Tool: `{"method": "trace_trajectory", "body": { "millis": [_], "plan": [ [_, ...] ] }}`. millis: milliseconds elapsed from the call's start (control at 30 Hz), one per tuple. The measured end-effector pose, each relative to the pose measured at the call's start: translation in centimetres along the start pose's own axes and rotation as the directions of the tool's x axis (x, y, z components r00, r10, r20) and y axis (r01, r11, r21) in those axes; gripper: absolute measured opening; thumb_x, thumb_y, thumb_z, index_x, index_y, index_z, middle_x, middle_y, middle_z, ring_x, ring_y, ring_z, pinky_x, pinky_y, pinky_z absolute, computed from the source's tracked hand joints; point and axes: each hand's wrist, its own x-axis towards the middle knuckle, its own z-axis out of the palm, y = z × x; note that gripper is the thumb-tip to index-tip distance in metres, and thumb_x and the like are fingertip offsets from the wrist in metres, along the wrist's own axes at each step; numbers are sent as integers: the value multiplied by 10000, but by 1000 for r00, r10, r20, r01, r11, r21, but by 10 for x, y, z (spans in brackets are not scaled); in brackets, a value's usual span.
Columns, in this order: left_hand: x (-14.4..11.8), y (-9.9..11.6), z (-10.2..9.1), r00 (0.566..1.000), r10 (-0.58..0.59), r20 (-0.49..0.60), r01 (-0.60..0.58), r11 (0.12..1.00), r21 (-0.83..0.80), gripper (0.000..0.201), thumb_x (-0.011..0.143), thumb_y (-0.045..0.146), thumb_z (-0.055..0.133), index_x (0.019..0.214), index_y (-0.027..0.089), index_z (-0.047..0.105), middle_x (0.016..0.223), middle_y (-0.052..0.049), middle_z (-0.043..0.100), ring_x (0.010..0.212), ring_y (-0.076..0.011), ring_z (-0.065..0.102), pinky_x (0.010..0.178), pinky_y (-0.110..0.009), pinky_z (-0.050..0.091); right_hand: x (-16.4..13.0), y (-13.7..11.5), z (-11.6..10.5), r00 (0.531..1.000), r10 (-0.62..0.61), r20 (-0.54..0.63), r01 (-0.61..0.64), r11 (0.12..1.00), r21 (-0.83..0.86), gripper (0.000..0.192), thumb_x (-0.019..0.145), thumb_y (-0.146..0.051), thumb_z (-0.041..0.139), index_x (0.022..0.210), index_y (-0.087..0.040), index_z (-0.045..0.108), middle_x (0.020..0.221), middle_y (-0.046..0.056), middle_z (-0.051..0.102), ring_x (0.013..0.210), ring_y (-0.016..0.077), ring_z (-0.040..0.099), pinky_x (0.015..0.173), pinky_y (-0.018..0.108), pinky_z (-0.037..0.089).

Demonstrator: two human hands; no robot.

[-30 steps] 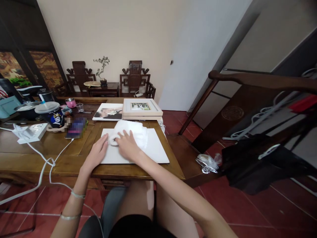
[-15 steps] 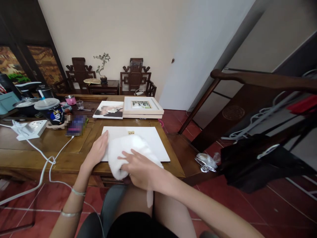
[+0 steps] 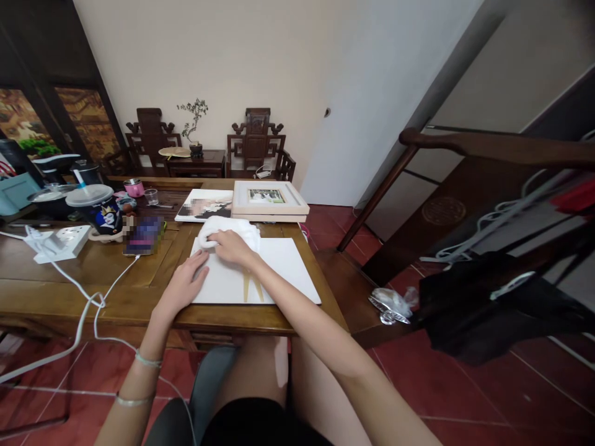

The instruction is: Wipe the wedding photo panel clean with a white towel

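A flat white board lies face down on the wooden table in front of me. My right hand presses a bunched white cloth onto the board's far left edge. My left hand rests flat on the board's left side, fingers spread, holding nothing. Two pale brown streaks show on the board near my right forearm.
A framed photo and an unframed print lie beyond the board. To the left are a phone on a cable, a power strip, a lidded cup and small items. A dark wooden chair with clothing stands at right.
My right hand slid the cloth from the board's far part down to its near edge, then back up to the far left edge. My left hand stayed on the board.
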Motion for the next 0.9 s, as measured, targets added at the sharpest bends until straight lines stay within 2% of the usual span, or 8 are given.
{"method": "trace_trajectory", "body": {
  "millis": [167,233,333,500,600,667,767,900],
  "plan": [
    [0,3,-2,1000,23,11,-23,1000,-12,439,898,345,394,1271,171,545,1342,-72,532,1298,-247,423,1097,-420,305,13,-18,1,1000,-27,7,27,999,25,402,801,-89,417,1117,-187,646,1151,26,662,1045,190,582,884,232,401],
    [0,2,-2,1000,11,9,-11,1000,-7,446,898,353,395,1276,166,540,1353,-77,520,1305,-244,413,1103,-423,294,9,-11,-1,1000,0,11,0,1000,23,419,792,-87,419,1129,-194,643,1154,31,662,1046,196,584,872,236,412],
    [-1,-1,0,1000,-5,11,5,1000,-8,465,897,364,391,1281,143,530,1362,-93,505,1319,-236,393,1110,-432,280,-7,14,-7,998,63,15,-63,998,9,452,772,-78,422,1153,-198,635,1187,46,648,1071,205,578,887,251,417],
    [-1,-2,2,1000,-5,21,5,1000,-5,496,896,370,386,1289,97,515,1377,-129,479,1327,-228,381,1119,-422,267,-56,64,-24,986,168,-6,-168,985,-31,476,739,-33,396,1124,-158,644,1174,85,651,1099,228,571,922,292,409],
    [-2,-2,2,1000,-5,10,5,1000,-2,499,904,379,370,1291,99,513,1393,-130,458,1324,-228,385,1120,-425,264,-89,80,-29,979,200,-29,-201,978,-61,463,727,-3,367,1069,-125,656,1140,118,658,1172,248,529,965,347,389],
    [-1,-2,3,1000,-8,4,8,1000,0,489,910,384,357,1284,116,522,1388,-119,467,1322,-225,389,1118,-430,268,-111,81,-28,979,200,-45,-203,974,-97,453,708,12,372,1032,-116,662,1183,144,631,1255,262,458,1028,410,334],
    [0,-3,3,1000,-7,14,7,1000,10,489,905,393,365,1276,122,530,1381,-116,477,1323,-230,386,1118,-437,268,-145,69,-28,989,145,-39,-148,983,-112,436,674,16,390,983,-127,662,1323,157,529,1313,270,387,1087,486,259],
    [1,-3,2,1000,2,31,-2,1000,17,485,891,399,395,1270,130,532,1389,-122,465,1331,-246,369,1118,-446,257,-190,42,-38,999,5,40,-5,1000,-15,478,606,37,363,913,-186,655,1392,68,474,1361,216,309,1126,489,232]
  ]
}}
